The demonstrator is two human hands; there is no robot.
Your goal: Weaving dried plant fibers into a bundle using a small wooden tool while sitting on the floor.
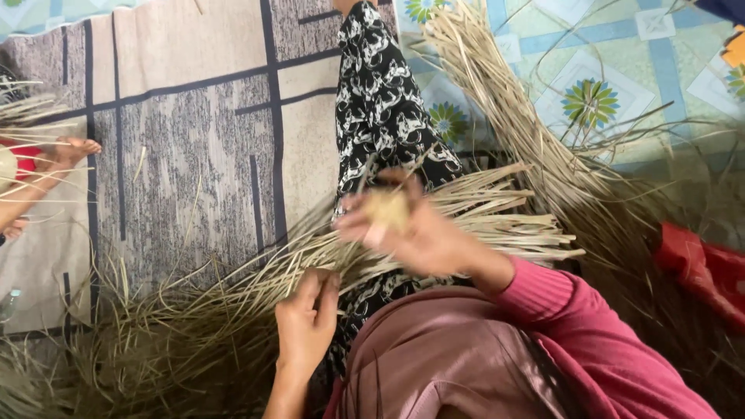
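My right hand (407, 229), in a pink sleeve, is raised over my lap and closed on a small pale yellowish lump (386, 208) that is blurred. My left hand (306, 318) is lower and pinches several long dry straw strips (481, 213) that fan out across my leg in black-and-white patterned trousers (380, 101). The strips run from the lower left up to the right, passing under my right hand.
A loose heap of straw (155, 341) covers the beige patterned mat (194, 116) at lower left. Another straw bundle (497, 85) lies on the flowered floor covering at upper right. A red cloth (702, 268) sits at right. Another person's foot (70, 151) shows at the left edge.
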